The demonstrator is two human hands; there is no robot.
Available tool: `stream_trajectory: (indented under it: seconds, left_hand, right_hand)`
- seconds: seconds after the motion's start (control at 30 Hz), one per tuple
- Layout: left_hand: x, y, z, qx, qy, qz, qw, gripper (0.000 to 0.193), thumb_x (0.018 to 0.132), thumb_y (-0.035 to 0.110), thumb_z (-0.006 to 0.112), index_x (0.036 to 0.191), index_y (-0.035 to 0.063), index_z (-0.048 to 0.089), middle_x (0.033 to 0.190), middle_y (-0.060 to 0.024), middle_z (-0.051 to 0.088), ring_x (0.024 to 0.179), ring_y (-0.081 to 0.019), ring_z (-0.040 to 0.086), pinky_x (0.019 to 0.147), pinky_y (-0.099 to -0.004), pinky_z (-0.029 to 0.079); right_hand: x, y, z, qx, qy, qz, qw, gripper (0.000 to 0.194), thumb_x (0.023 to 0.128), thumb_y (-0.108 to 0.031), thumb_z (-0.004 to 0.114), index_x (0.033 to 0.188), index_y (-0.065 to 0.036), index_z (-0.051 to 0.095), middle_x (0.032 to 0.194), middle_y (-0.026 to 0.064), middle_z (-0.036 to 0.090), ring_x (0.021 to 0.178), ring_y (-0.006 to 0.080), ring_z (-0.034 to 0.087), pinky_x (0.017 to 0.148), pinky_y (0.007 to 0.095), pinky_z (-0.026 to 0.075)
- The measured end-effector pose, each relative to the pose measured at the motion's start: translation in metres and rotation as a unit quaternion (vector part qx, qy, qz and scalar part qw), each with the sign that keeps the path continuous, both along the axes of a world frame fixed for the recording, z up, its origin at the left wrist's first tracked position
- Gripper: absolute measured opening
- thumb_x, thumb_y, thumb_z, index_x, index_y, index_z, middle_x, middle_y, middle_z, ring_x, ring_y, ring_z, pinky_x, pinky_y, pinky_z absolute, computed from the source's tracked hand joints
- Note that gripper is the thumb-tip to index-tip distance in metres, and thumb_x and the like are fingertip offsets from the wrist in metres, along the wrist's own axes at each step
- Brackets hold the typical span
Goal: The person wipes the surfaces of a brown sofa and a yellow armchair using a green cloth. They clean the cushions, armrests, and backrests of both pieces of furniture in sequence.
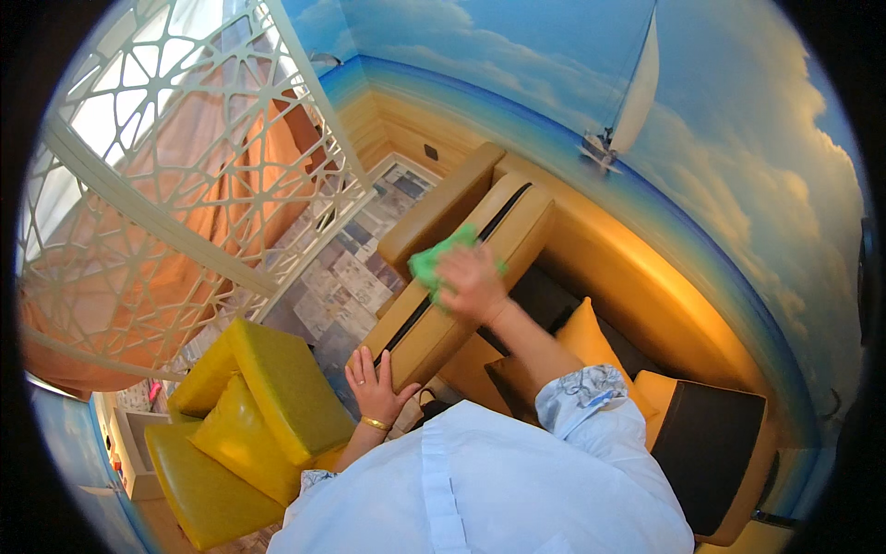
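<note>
A tan leather-look seat cushion stands on edge across the sofa, its long black zip strip facing up. My right hand presses a green cloth onto that zipped side, near its middle; both look blurred. At the cushion's near end, my left hand lies with fingers spread, touching it and holding nothing else. The sofa is of the same tan material, and its dark base shows beside the raised cushion.
An orange throw pillow and a black-bottomed cushion lie on the sofa to the right. At left stands a yellow-green armchair with a matching pillow. Beyond it rises a white lattice screen before orange curtains. A sky-and-sea mural covers the wall.
</note>
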State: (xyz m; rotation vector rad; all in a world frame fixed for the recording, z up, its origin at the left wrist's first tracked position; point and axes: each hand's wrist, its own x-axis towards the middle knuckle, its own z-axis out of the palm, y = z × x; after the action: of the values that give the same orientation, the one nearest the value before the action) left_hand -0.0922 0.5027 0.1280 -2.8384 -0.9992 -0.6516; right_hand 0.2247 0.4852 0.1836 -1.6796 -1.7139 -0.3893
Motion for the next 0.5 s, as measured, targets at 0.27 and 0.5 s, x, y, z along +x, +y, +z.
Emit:
stream_trajectory:
  seconds: [0.27, 0.5]
  left_hand:
    - [-0.014, -0.007, 0.003, -0.011, -0.016, -0.035, 0.999, 0.089, 0.072, 0.059, 0.076, 0.137, 0.0042, 0.050, 0.152, -0.0278, 0.032, 0.140, -0.0453, 0.028, 0.108, -0.0634, 0.024]
    - [0.042, -0.001, 0.066, -0.101, 0.029, -0.022, 0.994, 0.099, 0.072, 0.058, 0.076, 0.144, 0.0034, 0.038, 0.149, -0.0314, 0.029, 0.137, -0.0472, 0.029, 0.106, -0.0657, 0.021]
  right_hand:
    - [0.116, 0.004, -0.003, 0.079, 0.131, -0.335, 0.930, 0.038, 0.076, -0.033, 0.069, 0.110, -0.017, 0.067, 0.128, 0.0097, 0.058, 0.126, 0.0341, 0.047, 0.099, 0.0582, 0.039]
    - [0.079, -0.024, 0.029, 0.068, 0.130, -0.268, 0.952, 0.037, 0.070, -0.031, 0.072, 0.104, -0.016, 0.069, 0.121, 0.0096, 0.059, 0.119, 0.0329, 0.050, 0.092, 0.0504, 0.045]
